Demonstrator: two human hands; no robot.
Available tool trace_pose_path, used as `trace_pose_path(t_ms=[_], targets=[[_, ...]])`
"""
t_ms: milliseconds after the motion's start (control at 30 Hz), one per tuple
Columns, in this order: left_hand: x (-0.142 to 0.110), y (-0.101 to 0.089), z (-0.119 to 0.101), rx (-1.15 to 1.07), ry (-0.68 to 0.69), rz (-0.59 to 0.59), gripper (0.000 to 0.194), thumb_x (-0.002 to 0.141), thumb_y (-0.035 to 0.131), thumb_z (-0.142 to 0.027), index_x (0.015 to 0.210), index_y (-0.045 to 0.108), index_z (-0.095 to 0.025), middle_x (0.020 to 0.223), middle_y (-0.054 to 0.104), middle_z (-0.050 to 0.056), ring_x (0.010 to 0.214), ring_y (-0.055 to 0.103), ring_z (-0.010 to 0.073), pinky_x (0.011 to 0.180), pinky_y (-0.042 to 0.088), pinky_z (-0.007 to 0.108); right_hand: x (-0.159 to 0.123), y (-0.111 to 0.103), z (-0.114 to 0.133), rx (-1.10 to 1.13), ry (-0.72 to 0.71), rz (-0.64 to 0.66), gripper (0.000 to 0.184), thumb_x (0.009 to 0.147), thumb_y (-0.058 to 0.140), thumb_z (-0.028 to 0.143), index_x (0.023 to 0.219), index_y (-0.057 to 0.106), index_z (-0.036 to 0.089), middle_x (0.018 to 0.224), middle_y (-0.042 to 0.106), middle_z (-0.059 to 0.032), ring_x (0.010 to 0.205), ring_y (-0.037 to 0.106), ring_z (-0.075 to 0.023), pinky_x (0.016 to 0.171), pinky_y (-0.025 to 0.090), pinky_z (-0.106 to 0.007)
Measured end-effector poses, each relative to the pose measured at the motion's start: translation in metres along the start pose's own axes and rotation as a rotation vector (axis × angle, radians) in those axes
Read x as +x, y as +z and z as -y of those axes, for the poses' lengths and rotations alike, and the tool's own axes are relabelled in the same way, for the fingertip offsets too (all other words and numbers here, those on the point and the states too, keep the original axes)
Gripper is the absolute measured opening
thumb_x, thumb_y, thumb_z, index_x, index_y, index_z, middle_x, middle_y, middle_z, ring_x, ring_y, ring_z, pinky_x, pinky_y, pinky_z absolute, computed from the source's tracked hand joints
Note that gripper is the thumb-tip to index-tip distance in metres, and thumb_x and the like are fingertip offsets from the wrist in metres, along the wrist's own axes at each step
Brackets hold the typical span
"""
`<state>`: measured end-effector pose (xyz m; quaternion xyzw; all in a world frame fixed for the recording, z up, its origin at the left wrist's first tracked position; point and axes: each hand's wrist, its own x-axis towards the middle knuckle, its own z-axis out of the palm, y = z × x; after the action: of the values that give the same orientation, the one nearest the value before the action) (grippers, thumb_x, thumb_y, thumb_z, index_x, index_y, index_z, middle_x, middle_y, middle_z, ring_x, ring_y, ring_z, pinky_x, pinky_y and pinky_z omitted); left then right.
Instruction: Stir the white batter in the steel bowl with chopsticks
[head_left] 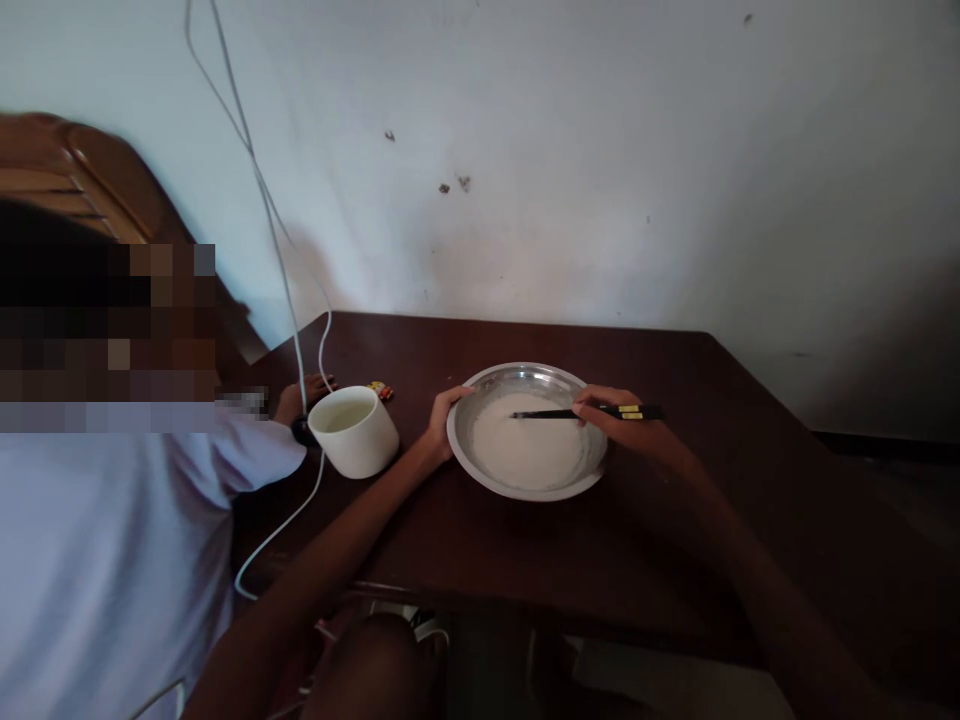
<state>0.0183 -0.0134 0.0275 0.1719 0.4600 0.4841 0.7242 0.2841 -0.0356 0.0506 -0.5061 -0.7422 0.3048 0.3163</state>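
Bare forearms flank a metal bowl, left hand clasping its rim, right hand gripping black chopsticks. Pale liquid hides their tips.

The slatted backrest, dark table, white cup and marked wall suggest a home.

Bare hands (slim forearms too)

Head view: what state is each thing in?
Metal bowl: upright, holding whitish mixture
Black chopsticks: held, tips at the mixture
Left hand: grasping the bowl's rim
Right hand: closed around the chopsticks
White cup: upright, uncovered
White cables: hanging, crossed
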Motion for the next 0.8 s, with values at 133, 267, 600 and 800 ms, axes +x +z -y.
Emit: trace_pose_path(t_ms=[133,267,600,800], targets=[[0.003,-0.003,0.001,-0.002,0.015,0.005,0.019,0.079,0.056,-0.021,0.080,0.073,-0.013,0.057,0.068,0.005,0.073,0.070,0.0258,0.072,0.053,0.032,-0.006,-0.026,-0.003,0.039,0.049,-0.031,0.027,0.082,0.058,0.044,0.068,0.060,0.021,0.071,0.062,-0.0018,0.074,0.056,-0.0174,0.072,0.042,-0.032],[0.007,-0.006,0.002,0.002,0.027,0.022,0.018,0.077,0.058,-0.023,0.078,0.072,-0.011,0.058,0.068,0.005,0.075,0.070,0.0256,0.074,0.053,0.032,-0.013,-0.030,0.005,0.058,0.015,0.146,0.030,0.082,0.060,0.046,0.067,0.062,0.020,0.067,0.060,-0.0008,0.072,0.056,-0.0167,0.074,0.043,-0.032],[0.004,-0.003,0.001,0.005,-0.002,-0.009,0.021,0.081,0.054,-0.022,0.083,0.073,-0.012,0.059,0.069,0.005,0.069,0.069,0.0241,0.072,0.053,0.032,-0.009,-0.034,-0.008,-0.004,0.060,-0.052,0.028,0.081,0.057,0.045,0.068,0.062,0.021,0.070,0.061,-0.0017,0.074,0.056,-0.0179,0.072,0.042,-0.032],[0.003,-0.003,0.001,0.025,0.016,-0.009,0.022,0.079,0.054,-0.021,0.088,0.074,-0.015,0.059,0.070,0.005,0.067,0.069,0.0243,0.070,0.053,0.033,-0.012,-0.023,-0.008,-0.063,-0.070,0.128,0.031,0.081,0.063,0.053,0.079,0.073,0.024,0.087,0.069,-0.0040,0.090,0.062,-0.0217,0.086,0.048,-0.037]])
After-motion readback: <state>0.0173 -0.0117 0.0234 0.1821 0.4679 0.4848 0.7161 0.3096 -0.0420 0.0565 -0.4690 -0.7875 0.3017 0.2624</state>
